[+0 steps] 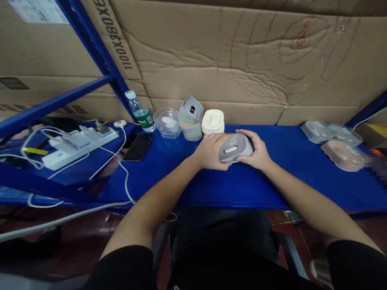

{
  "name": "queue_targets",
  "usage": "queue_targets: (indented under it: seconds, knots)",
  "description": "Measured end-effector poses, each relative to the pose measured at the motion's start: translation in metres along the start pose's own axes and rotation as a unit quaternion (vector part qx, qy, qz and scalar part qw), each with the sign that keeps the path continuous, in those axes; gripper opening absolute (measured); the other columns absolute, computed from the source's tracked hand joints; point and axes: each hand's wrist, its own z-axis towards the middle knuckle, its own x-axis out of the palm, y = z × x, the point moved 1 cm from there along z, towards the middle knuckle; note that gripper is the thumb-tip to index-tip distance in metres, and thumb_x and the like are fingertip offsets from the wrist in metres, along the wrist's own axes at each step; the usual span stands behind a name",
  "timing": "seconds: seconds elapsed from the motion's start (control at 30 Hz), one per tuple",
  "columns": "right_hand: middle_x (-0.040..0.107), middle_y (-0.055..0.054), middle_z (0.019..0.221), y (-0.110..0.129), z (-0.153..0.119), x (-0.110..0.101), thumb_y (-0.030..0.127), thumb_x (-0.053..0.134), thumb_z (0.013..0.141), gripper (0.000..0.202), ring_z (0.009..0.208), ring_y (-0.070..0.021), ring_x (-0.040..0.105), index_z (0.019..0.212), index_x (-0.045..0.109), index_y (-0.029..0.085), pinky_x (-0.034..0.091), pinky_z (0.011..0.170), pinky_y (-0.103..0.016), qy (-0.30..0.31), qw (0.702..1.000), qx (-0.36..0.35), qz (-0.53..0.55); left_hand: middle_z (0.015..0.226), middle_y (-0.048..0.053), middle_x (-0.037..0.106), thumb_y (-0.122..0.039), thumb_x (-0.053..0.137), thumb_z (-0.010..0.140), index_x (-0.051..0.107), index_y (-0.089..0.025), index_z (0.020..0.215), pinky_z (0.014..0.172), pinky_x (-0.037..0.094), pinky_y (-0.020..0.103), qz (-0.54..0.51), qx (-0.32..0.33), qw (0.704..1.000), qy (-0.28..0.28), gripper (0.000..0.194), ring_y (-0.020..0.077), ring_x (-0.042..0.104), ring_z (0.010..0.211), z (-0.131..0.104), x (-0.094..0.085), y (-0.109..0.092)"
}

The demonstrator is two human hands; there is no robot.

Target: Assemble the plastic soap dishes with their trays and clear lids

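Note:
Between my two hands is a grey plastic box (238,147) with rounded corners, tilted so that a small cream oblong part shows on its face. My left hand (212,152) grips its left side, the fingers over the top edge and the thumb below. On the other side my right hand (255,149) holds the right edge, thumb underneath. Just behind the hands stands a stack of cream lids (213,120). To its left, a stack of grey, green and pink plastic pieces (191,129) leans up, a grey one with a slot on top.
Clear bowls (167,122) and a water bottle (141,112) stand at the back left, near a phone (138,146). A white power strip (77,146) with cables lies further left. Finished-looking clear and pink boxes (343,154) lie at the right; cardboard (186,44) walls the back.

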Motion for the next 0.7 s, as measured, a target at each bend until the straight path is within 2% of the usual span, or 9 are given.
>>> queue_targets:
  seconds: [0.17, 0.37, 0.53, 0.63, 0.7]
  knots:
    - [0.065, -0.014, 0.149, -0.004, 0.001, -0.003, 0.086, 0.088, 0.061, 0.112, 0.138, -0.0436, 0.062, 0.155, 0.053, 0.034, 0.053, 0.116, -0.063, 0.036, 0.999, -0.008, -0.019, 0.153, 0.021, 0.061, -0.045, 0.084, 0.067, 0.045, -0.018, 0.157, 0.116, 0.049, 0.06, -0.047, -0.023, 0.998, 0.021, 0.102, 0.0425, 0.062, 0.138, -0.003, -0.001, 0.011]
    - [0.061, -0.016, 0.153, -0.003, 0.002, -0.007, 0.082, 0.09, 0.065, 0.114, 0.14, -0.0435, 0.06, 0.159, 0.05, 0.033, 0.052, 0.116, -0.065, 0.055, 0.997, -0.035, -0.049, 0.152, 0.022, 0.061, -0.043, 0.087, 0.064, 0.048, -0.017, 0.154, 0.116, 0.051, 0.061, -0.069, -0.058, 0.995, 0.036, 0.102, 0.0438, 0.062, 0.138, -0.005, -0.004, 0.016]
    - [0.057, -0.014, 0.159, -0.005, 0.003, -0.008, 0.065, 0.08, 0.088, 0.09, 0.146, -0.041, 0.055, 0.164, 0.042, 0.036, 0.048, 0.121, -0.066, 0.065, 0.992, -0.085, -0.062, 0.147, 0.022, 0.064, -0.042, 0.081, 0.07, 0.044, -0.018, 0.155, 0.106, 0.059, 0.056, -0.141, -0.049, 0.988, 0.04, 0.096, 0.0389, 0.069, 0.127, -0.004, -0.006, 0.014]
    - [0.056, -0.014, 0.159, -0.007, 0.001, -0.007, 0.061, 0.08, 0.088, 0.087, 0.147, -0.0423, 0.054, 0.163, 0.043, 0.037, 0.047, 0.121, -0.068, 0.036, 0.994, -0.08, -0.072, 0.149, 0.022, 0.062, -0.042, 0.08, 0.071, 0.047, -0.018, 0.153, 0.108, 0.058, 0.057, -0.148, -0.046, 0.988, 0.022, 0.092, 0.0399, 0.066, 0.13, -0.004, -0.005, 0.012]
    - [0.064, -0.014, 0.148, -0.007, 0.0, -0.007, 0.057, 0.08, 0.088, 0.073, 0.139, -0.0421, 0.06, 0.153, 0.054, 0.036, 0.051, 0.116, -0.069, -0.013, 0.994, -0.077, -0.08, 0.147, 0.022, 0.063, -0.044, 0.077, 0.075, 0.045, -0.018, 0.155, 0.104, 0.06, 0.055, -0.182, -0.042, 0.982, 0.027, 0.09, 0.0378, 0.069, 0.126, -0.004, -0.003, 0.013]
